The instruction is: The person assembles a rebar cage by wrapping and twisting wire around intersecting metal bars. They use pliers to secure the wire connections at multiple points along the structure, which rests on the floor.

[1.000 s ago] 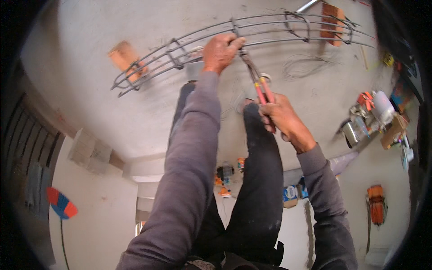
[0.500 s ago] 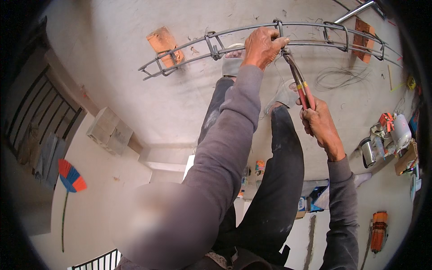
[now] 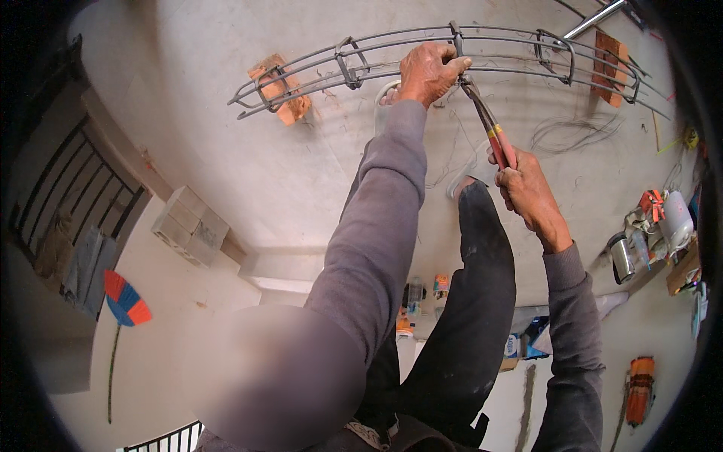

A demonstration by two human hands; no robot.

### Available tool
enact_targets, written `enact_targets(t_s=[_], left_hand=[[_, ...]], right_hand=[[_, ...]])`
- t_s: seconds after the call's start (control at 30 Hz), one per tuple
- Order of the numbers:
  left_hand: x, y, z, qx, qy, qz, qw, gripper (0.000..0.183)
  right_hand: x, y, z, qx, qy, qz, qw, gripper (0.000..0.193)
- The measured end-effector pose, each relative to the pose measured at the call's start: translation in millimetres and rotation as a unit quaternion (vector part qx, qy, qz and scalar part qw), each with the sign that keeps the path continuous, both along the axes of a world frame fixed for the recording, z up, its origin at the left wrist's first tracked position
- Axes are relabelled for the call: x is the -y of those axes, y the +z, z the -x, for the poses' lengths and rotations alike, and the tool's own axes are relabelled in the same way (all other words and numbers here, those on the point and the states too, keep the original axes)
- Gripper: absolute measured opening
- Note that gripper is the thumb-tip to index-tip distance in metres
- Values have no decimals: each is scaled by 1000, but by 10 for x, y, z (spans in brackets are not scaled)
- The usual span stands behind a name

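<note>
A long cage of steel reinforcing bars (image 3: pixel 361 56) with rectangular stirrups lies across two brick supports on the concrete floor. My left hand (image 3: pixel 428 71) grips the bars at a stirrup near the cage's middle. In my right hand (image 3: pixel 527 188) is a pair of pincers with red and yellow handles (image 3: pixel 493 135). Their jaws reach up to the bars just right of my left hand. Thin tie wire hangs at that joint.
A brick (image 3: pixel 282 94) props the cage at left, another (image 3: pixel 608 64) at right. Loose wire coils (image 3: pixel 572 132) lie on the floor to the right. Power tools and a metal cup (image 3: pixel 648 233) crowd the right edge. Grey blocks (image 3: pixel 188 226) sit at left by a railing.
The view has shifted, so the cage and brick sit further right and lower in the picture. Both hands stay on the same joint, the pincers still at the bars.
</note>
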State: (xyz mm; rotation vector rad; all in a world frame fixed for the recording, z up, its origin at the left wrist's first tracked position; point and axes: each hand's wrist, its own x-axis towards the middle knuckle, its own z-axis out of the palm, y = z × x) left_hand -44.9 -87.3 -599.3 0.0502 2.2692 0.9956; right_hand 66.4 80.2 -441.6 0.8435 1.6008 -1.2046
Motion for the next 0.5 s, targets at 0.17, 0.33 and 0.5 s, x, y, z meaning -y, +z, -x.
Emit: enact_targets(t_s=[0.17, 0.33, 0.5], left_hand=[[5, -119, -95, -24, 6, -16, 1000, 50], [29, -138, -89, -48, -33, -4, 998, 52], [64, -123, -62, -4, -22, -13, 1000, 47]], right_hand=[[-37, -140, -140, -15, 31, -2, 999, 27], [35, -107, -156, 7, -51, 23, 998, 30], [46, -7, 5, 95, -86, 53, 990, 30]])
